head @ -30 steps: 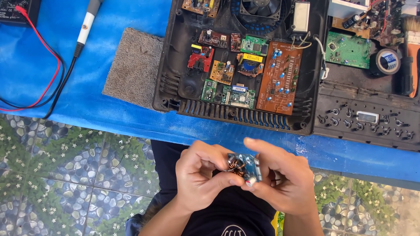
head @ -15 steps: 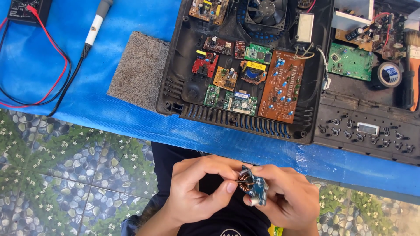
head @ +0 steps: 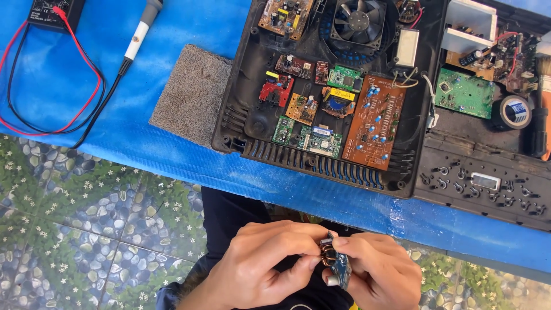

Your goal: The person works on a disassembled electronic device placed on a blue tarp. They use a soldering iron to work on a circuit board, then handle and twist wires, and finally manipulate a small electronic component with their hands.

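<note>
**Small blue board with a copper coil, pinched between both hands**

At the lower middle of the frame, the left hand point(head: 261, 267) and the right hand point(head: 381, 275) meet over the person's dark lap, below the edge of the blue table point(head: 172, 155). Between them sits a small circuit board point(head: 340, 270): a narrow blue piece, seen nearly edge-on and tilted, with a ring-shaped coil point(head: 328, 252) of copper-coloured wire standing at its upper end and a pale, rounded part at its lower end. Most of its face is hidden by the fingers.

The left hand's fingers are curled, thumb and fingertips closed on the coil end of the board. The right hand's fingers wrap around the board from the other side, gripping it as well.

Above the hands, in the upper middle of the frame, an open black casing point(head: 327, 92) lies on the table, filled with several small boards in red, green, yellow and brown and a round fan point(head: 359, 20). A grey cloth pad point(head: 192, 95) lies just left of it. At the upper left, a meter point(head: 54, 12) with red and black leads rests on the table. A roll of black tape point(head: 515, 112) sits at the right edge.
</note>
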